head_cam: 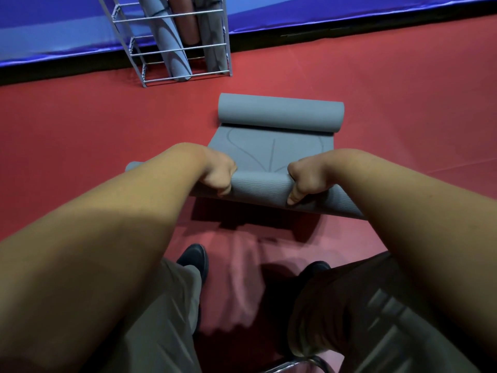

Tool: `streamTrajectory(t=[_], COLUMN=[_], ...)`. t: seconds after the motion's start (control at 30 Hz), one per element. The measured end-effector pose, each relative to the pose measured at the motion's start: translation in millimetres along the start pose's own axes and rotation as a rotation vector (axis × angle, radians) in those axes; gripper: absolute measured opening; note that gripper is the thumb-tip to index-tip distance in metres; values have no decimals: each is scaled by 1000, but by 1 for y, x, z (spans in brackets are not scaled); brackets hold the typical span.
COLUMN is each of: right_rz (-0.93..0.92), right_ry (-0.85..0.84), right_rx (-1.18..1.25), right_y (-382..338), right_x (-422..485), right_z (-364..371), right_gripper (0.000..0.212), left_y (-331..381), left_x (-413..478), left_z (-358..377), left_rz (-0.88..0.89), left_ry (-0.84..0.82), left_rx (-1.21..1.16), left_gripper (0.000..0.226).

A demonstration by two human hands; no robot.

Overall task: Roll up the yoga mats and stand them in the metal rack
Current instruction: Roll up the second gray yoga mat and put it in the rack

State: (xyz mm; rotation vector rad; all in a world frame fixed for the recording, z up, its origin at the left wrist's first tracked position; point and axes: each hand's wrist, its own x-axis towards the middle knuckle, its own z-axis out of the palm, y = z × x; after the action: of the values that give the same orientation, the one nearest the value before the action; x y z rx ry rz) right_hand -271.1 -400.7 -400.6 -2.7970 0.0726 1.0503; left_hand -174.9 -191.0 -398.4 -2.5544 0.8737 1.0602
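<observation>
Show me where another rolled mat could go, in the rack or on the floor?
The rack looks open at its left end, beside three standing mats; its right half is crowded. Bare red floor lies left and right of the half-rolled mat.

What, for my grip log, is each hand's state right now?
Left hand: gripping the near rolled end of the grey ribbed yoga mat.
Right hand: gripping the same rolled end.

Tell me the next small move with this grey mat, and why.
Probably roll the near roll forward over the flat stretch toward the far roll. The left hand and right hand both grip it, and that stretch is not yet rolled.
</observation>
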Motion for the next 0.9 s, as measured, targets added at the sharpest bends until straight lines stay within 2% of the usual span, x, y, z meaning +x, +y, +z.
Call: streamTrajectory(t=[0.13,0.3,0.43,0.53,0.63,0.77,0.9], right_rz=[-6,-13,17,26,-6,-37,-28], right_ry=[23,115,118,131,149,157,200], right_rx=[-42,-63,-92,-101,-102,-75,-57], right_y=[0,0,1,0,-2,-2,0], right_x=[-2,-4,-7,-11,-12,-11,-7], right_z=[0,-2,-3,-6,-7,-7,-8], right_gripper=[64,55,49,44,53,61,57], left_y=[3,12,18,18,11,0,1], left_x=[5,5,4,1,1,2,1], left_z=[2,-2,-5,-7,-10,-15,-18], left_rz=[23,35,13,12,84,154,147], left_ry=[-43,-51,-42,4,65,164,291], left_rx=[-5,8,5,-17,-43,-53,-6], left_gripper=[28,33,41,44,52,51,32])
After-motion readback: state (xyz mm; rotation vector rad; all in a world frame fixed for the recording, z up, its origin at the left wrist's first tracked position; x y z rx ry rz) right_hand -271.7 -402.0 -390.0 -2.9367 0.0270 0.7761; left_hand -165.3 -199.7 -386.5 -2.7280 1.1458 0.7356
